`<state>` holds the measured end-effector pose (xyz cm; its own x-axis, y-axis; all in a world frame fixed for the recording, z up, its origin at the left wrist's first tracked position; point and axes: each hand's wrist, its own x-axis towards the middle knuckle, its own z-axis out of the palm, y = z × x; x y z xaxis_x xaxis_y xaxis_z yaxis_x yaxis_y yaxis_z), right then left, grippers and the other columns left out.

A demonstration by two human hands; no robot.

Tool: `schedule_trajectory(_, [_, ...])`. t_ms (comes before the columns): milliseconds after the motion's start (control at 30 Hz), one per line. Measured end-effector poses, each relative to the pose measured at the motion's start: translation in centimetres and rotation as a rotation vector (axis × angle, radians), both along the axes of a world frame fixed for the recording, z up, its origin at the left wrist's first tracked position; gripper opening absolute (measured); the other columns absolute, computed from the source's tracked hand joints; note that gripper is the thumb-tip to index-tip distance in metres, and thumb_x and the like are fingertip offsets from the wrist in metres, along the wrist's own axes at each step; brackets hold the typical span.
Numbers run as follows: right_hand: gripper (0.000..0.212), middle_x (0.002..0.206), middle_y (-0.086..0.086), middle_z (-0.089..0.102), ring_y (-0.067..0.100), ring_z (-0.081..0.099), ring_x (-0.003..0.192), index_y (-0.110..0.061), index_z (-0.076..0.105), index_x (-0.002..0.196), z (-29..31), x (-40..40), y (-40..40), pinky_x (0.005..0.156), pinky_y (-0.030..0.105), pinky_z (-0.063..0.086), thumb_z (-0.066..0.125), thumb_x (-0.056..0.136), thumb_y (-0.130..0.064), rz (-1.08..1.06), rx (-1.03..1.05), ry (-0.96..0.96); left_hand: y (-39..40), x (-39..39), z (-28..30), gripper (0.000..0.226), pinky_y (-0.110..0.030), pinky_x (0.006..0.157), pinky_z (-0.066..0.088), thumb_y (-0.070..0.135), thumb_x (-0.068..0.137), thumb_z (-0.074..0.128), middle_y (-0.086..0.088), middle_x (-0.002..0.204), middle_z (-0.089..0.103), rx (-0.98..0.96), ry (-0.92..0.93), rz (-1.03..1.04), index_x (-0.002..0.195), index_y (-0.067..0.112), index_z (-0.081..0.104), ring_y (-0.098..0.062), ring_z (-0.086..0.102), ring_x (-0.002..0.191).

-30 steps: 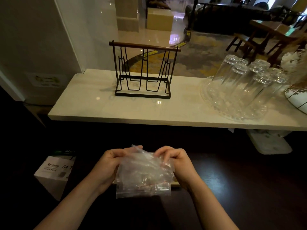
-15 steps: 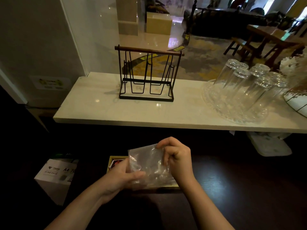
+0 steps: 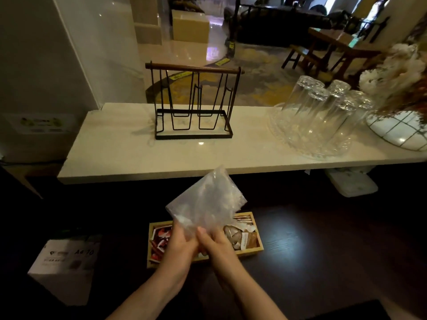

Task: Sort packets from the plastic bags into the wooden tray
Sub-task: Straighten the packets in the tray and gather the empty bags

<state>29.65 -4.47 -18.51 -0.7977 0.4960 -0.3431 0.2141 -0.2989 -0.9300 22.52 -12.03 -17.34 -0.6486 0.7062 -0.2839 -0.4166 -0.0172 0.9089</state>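
Note:
A clear plastic bag [image 3: 205,202] stands up from my two hands, above the wooden tray [image 3: 256,234] on the dark table. My left hand [image 3: 179,247] grips the bag's lower left edge. My right hand [image 3: 216,243] pinches its bottom just beside the left one. The bag looks empty, its loose end pointing up and away. The tray holds red packets [image 3: 160,239] in its left part and brown packets [image 3: 245,237] in its right part. My hands hide the tray's middle.
A pale stone counter [image 3: 138,155] runs behind the table. On it stand a black wire rack [image 3: 194,105], upturned glasses on a glass dish [image 3: 316,121] and a white vase with dried flowers [image 3: 399,130]. A white paper box [image 3: 65,262] sits at the left.
The bag has been turned up, so its loose end now points upward. Both hands moved down and together over the tray. The tray and its packets have come into sight.

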Motion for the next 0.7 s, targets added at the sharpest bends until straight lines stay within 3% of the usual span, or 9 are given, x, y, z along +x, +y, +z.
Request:
schedule_trajectory(133, [0.033,0.065,0.005,0.064,0.011,0.057,0.054,-0.004,0.064,0.086,0.0,0.9,0.0,0.050,0.022,0.044,0.061,0.080,-0.037,-0.285,-0.055,-0.011,0.7,0.8,-1.0,0.045,-0.030,0.066,0.057,0.004,0.092,0.053,0.003,0.108,0.071,-0.050,0.117,-0.099,0.127,0.030,0.042,-0.014,0.070,0.090])
schedule_trajectory(233, [0.017,0.068,0.016,0.058,0.024,0.053,0.058,-0.008,0.066,0.080,-0.6,2.8,-0.4,0.054,0.030,0.044,0.061,0.089,-0.022,-0.465,-0.123,-0.025,1.7,1.5,-2.6,0.039,-0.028,0.042,0.048,0.000,0.090,0.055,-0.011,0.090,0.069,-0.112,0.231,-0.134,0.126,0.014,0.044,-0.019,0.062,0.050])
schedule_trajectory(367, [0.013,0.079,0.013,0.069,0.020,0.064,0.067,-0.003,0.064,0.099,-2.6,6.7,-0.4,0.059,0.032,0.052,0.059,0.090,-0.011,-0.682,-0.117,-0.044,3.4,4.3,-4.5,0.032,-0.027,0.035,0.042,0.002,0.088,0.060,-0.006,0.065,0.067,-0.142,0.351,-0.289,0.115,0.013,0.048,-0.017,0.054,0.039])
schedule_trajectory(400, [0.012,0.084,0.014,0.072,0.022,0.068,0.070,-0.004,0.065,0.100,-3.0,7.8,-0.1,0.060,0.034,0.054,0.058,0.090,-0.009,-0.748,-0.114,-0.046,3.7,5.2,-4.6,0.031,-0.027,0.036,0.042,0.005,0.088,0.061,-0.004,0.064,0.067,-0.145,0.388,-0.367,0.114,0.016,0.049,-0.017,0.057,0.042])
schedule_trajectory(467, [0.014,0.091,0.015,0.074,0.028,0.071,0.082,-0.005,0.065,0.101,-4.5,10.5,0.4,0.068,0.038,0.058,0.055,0.091,-0.004,-0.872,-0.127,-0.048,4.5,7.1,-5.2,0.034,-0.024,0.041,0.045,0.013,0.087,0.065,0.002,0.081,0.071,-0.165,0.497,-0.521,0.114,0.026,0.048,-0.015,0.066,0.057])
schedule_trajectory(567, [0.013,0.095,0.020,0.072,0.033,0.070,0.088,-0.003,0.064,0.100,-7.3,14.2,1.1,0.080,0.046,0.057,0.053,0.093,-0.002,-0.985,-0.136,-0.105,5.5,9.2,-7.1,0.035,-0.018,0.064,0.051,0.025,0.085,0.066,0.012,0.095,0.070,-0.221,0.722,-0.723,0.116,0.031,0.049,0.000,0.066,0.079])
schedule_trajectory(700, [0.012,0.090,0.020,0.070,0.025,0.071,0.070,-0.004,0.060,0.100,-10.8,17.5,1.8,0.059,0.033,0.058,0.050,0.095,-0.003,-1.032,-0.161,-0.202,7.0,12.1,-10.5,0.029,-0.019,0.088,0.047,0.037,0.088,0.055,0.019,0.112,0.059,-0.294,0.996,-0.829,0.117,0.033,0.052,0.003,0.055,0.104])
